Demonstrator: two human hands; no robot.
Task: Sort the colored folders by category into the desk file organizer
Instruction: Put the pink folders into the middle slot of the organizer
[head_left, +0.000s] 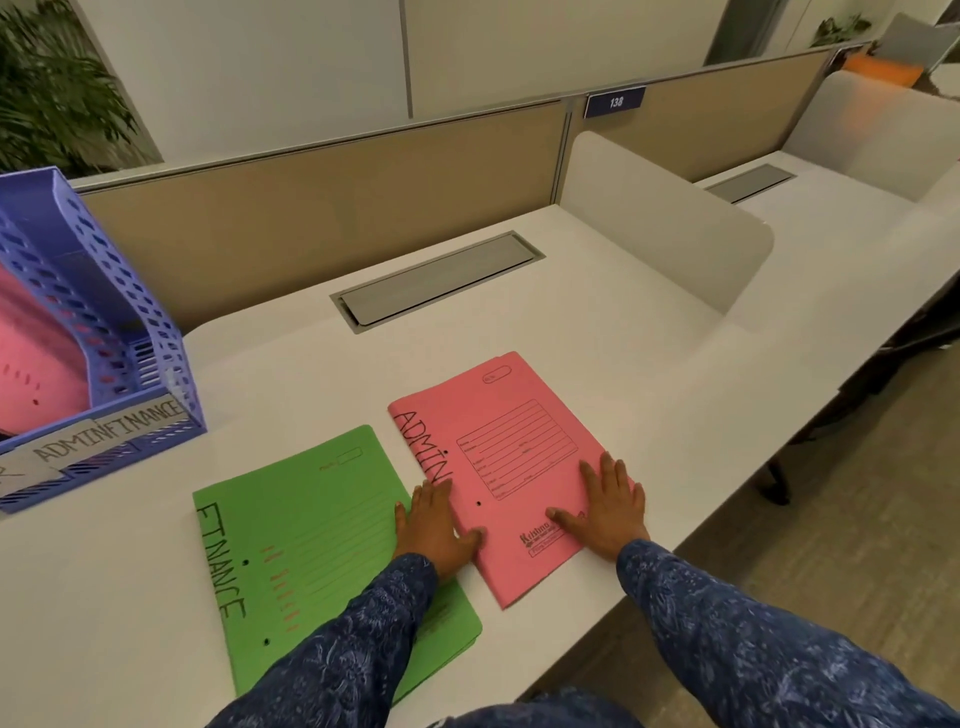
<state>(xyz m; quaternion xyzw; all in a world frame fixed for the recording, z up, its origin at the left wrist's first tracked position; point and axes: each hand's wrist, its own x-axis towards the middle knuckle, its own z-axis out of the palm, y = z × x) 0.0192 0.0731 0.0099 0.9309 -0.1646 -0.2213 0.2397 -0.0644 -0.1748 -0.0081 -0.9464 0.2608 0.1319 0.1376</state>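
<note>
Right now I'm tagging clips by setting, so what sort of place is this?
Most likely an open-plan office: a white desk with a tan partition along its back, a workstation number plate reading 138, and more desks alongside. Both hands rest on a pink folder marked ADMIN.

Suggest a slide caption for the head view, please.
Both hands, left and right, rest on pink ADMIN folder beside green FINANCE folder.

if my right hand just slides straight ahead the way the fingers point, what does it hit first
Nothing solid soon, it seems. The right hand lies flat on the pink ADMIN folder; ahead is more folder, then bare desk, with the white divider likely next.
</note>
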